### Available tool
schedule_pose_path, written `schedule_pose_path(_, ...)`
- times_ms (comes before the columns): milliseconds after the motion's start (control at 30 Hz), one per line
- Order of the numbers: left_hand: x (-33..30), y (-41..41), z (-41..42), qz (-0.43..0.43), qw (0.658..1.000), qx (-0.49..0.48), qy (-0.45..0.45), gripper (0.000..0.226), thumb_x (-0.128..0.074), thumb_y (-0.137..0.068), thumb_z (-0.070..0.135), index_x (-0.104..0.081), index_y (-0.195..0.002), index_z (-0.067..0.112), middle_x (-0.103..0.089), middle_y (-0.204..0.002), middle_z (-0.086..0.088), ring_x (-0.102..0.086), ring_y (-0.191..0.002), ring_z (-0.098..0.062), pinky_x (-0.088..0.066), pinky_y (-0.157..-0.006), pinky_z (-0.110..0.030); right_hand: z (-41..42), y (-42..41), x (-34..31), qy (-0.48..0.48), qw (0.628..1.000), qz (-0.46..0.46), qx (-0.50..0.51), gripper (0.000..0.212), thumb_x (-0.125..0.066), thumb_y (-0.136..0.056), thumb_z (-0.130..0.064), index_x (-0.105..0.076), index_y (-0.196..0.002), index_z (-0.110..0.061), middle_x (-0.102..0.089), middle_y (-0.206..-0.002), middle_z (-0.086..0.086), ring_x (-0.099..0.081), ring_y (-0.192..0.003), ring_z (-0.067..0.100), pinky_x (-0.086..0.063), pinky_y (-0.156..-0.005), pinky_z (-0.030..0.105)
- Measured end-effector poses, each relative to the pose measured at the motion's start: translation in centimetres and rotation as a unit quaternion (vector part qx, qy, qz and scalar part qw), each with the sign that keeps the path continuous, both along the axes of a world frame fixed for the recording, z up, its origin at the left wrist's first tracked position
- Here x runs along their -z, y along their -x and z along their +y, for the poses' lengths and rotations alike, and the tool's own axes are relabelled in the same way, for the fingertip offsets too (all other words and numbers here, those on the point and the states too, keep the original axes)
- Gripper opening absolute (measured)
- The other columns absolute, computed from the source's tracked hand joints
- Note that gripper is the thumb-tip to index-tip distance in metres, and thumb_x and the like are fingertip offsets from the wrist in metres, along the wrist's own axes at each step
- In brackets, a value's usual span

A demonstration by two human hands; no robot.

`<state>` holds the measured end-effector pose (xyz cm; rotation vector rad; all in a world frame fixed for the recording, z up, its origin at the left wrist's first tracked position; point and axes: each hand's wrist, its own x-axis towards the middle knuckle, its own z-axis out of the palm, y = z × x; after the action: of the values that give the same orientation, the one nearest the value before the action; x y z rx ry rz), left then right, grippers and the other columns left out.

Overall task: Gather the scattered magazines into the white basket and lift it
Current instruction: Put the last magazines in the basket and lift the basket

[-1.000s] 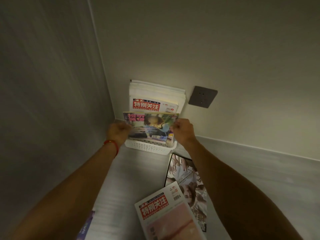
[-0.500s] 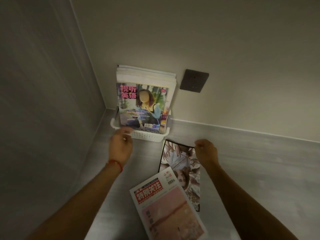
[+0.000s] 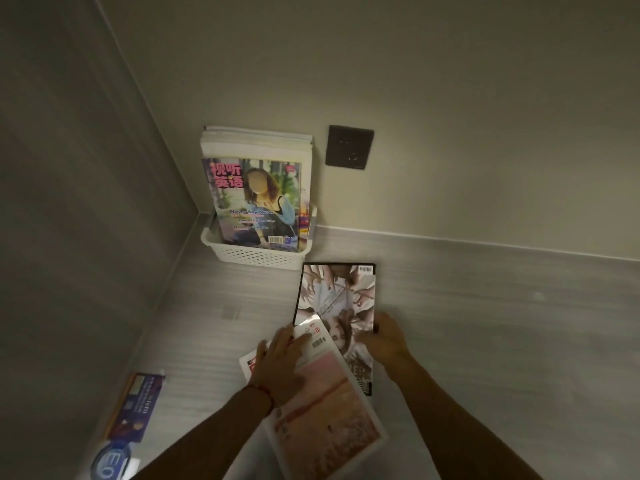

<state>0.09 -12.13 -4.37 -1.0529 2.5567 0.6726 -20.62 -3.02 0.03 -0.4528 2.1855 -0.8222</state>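
My white basket [image 3: 258, 259] sits at twelve o'clock in the corner, magazines [image 3: 254, 199] upright inside; just before me a pink-covered magazine [image 3: 322, 410] overlaps a dark-edged magazine [image 3: 337, 296], both flat

White basket [image 3: 256, 259], fine lattice of holes in its wall. Front magazine [image 3: 256, 202] in it: purple-lavender cover, pink characters. Magazine stack behind [image 3: 256, 143]: white edges. Wall socket [image 3: 349, 147], upper centre: dark grey. Tabletop [image 3: 485, 323]: pale grey, streaked. Lower centre, pink-and-white magazine [image 3: 322, 410] over a black-bordered magazine [image 3: 336, 296]. Red string [image 3: 260, 389] on left wrist. Lower left, dark blue booklet [image 3: 136, 407].
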Motion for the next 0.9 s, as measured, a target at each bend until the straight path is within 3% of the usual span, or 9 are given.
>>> schedule_pose_path(133,-2.8,0.3,-0.5,-0.02,1.0,0.002,-0.016,0.083,-0.059,-0.088,0.034,-0.008,-0.154,0.038,0.005,-0.165,0.001,-0.002,-0.152,-0.021,-0.017,-0.122,-0.048,1.2,2.7,-4.5,0.069,0.977,0.171,-0.112,0.022,-0.058,-0.092,-0.004,-0.053,-0.111,-0.014,-0.061,-0.082,-0.003,-0.058,-0.065,0.007,-0.038,-0.045,0.007)
schedule_pose_path(200,-5.6,1.1,-0.4,0.097,0.992,-0.079,0.028,0.075,-0.058,-0.09,0.027,-0.018,-0.153,0.031,-0.014,-0.163,-0.007,-0.021,-0.148,-0.027,-0.031,-0.118,-0.041,1.6,4.9,-7.9,0.091,0.951,0.242,-0.17,0.023,-0.058,-0.094,-0.01,-0.057,-0.115,-0.019,-0.068,-0.086,0.003,-0.063,-0.067,0.011,-0.047,-0.054,0.013)
schedule_pose_path(267,-9.2,2.6,-0.6,0.253,0.944,-0.14,0.16,0.063,-0.06,-0.088,0.027,-0.034,-0.145,0.024,-0.031,-0.153,-0.013,-0.038,-0.138,-0.03,-0.04,-0.112,-0.041,1.5,6.6,-12.1,0.086,0.9,0.348,-0.248,0.024,-0.057,-0.095,-0.021,-0.063,-0.118,-0.024,-0.072,-0.091,0.009,-0.068,-0.079,0.027,-0.053,-0.069,0.031)
schedule_pose_path(367,-14.0,5.3,-1.5,0.388,0.856,-0.134,0.314,0.064,-0.061,-0.086,0.042,-0.038,-0.142,0.022,-0.037,-0.144,-0.014,-0.036,-0.135,-0.03,-0.034,-0.113,-0.044,-0.4,7.2,-18.0,0.051,0.801,0.454,-0.387,0.021,-0.054,-0.096,-0.034,-0.07,-0.109,-0.032,-0.073,-0.092,0.005,-0.067,-0.086,0.026,-0.048,-0.079,0.034)
schedule_pose_path(467,-16.4,7.5,-1.5,0.303,0.905,0.018,0.299,0.06,-0.054,-0.087,0.049,-0.036,-0.141,0.028,-0.058,-0.129,-0.008,-0.053,-0.122,-0.026,-0.044,-0.103,-0.044,-3.2,5.0,-20.7,0.008,0.677,0.538,-0.503,0.014,-0.058,-0.093,-0.034,-0.071,-0.097,-0.031,-0.073,-0.087,-0.004,-0.064,-0.087,0.019,-0.039,-0.088,0.035)
schedule_pose_path(533,-16.2,7.4,-1.6,0.267,0.942,0.014,0.202,0.053,-0.056,-0.087,0.034,-0.037,-0.136,0.032,-0.071,-0.107,-0.007,-0.067,-0.099,-0.031,-0.054,-0.083,-0.039,-4.4,3.3,-20.8,0.045,0.64,0.564,-0.521,0.011,-0.061,-0.09,-0.034,-0.071,-0.095,-0.031,-0.072,-0.088,-0.004,-0.062,-0.094,0.018,-0.034,-0.098,0.04)
schedule_pose_path(667,-14.7,3.8,-4.3,0.322,0.935,-0.137,0.061,0.04,-0.055,-0.092,0.017,-0.054,-0.128,0.034,-0.073,-0.109,-0.004,-0.068,-0.099,-0.029,-0.057,-0.083,-0.043,-4.7,3.7,-18.2,0.227,0.736,0.545,-0.332,0.035,-0.064,-0.091,-0.031,-0.063,-0.126,-0.03,-0.057,-0.138,-0.001,-0.044,-0.136,0.019,-0.02,-0.116,0.057)
schedule_pose_path(800,-14.9,0.1,-7.3,0.462,0.828,-0.265,-0.177,0.042,-0.055,-0.089,-0.001,-0.067,-0.108,0.035,-0.075,-0.099,0.004,-0.071,-0.08,-0.019,-0.06,-0.059,-0.037,-5.0,3.2,-14.6,0.254,0.944,0.21,0.008,0.081,-0.064,-0.092,-0.032,-0.015,-0.155,-0.021,-0.008,-0.163,0.01,-0.017,-0.149,0.027,-0.02,-0.113,0.034)
schedule_pose_path(900,-15.3,-1.9,-10.5,0.507,0.781,-0.271,-0.242,0.038,-0.056,-0.092,0.0,-0.066,-0.116,0.028,-0.074,-0.109,0.005,-0.073,-0.09,-0.013,-0.062,-0.069,-0.035,-6.9,2.2,-13.1,0.226,0.971,-0.031,-0.074,0.055,-0.062,-0.093,-0.038,-0.043,-0.143,-0.027,-0.053,-0.144,0.006,-0.053,-0.129,0.027,-0.045,-0.102,0.035)
